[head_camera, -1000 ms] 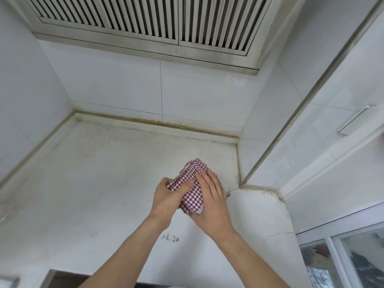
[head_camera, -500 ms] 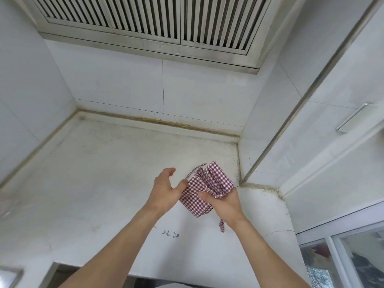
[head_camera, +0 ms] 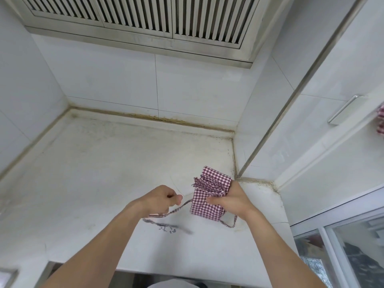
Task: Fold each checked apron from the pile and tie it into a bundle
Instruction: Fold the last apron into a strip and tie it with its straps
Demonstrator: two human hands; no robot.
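A folded red-and-white checked apron (head_camera: pixel 207 194) is held upright just above the white counter (head_camera: pixel 93 173), near its right end. My right hand (head_camera: pixel 230 199) grips the folded bundle from the right side, thumb across its front. My left hand (head_camera: pixel 161 198) is closed on one apron strap (head_camera: pixel 178 207), drawn out to the left of the bundle. A second strap (head_camera: pixel 229 223) hangs in a loop below my right hand.
The counter sits in a tiled alcove with a slatted metal vent (head_camera: pixel 145 15) overhead. A white cabinet with a metal handle (head_camera: pixel 342 109) stands on the right. More checked cloth (head_camera: pixel 381 121) shows at the right edge. A glass panel (head_camera: pixel 342 256) is lower right.
Both hands first pressed the bundle together. Then my left hand let go, took a strap and pulled it out to the left, while my right hand turned the bundle upright.
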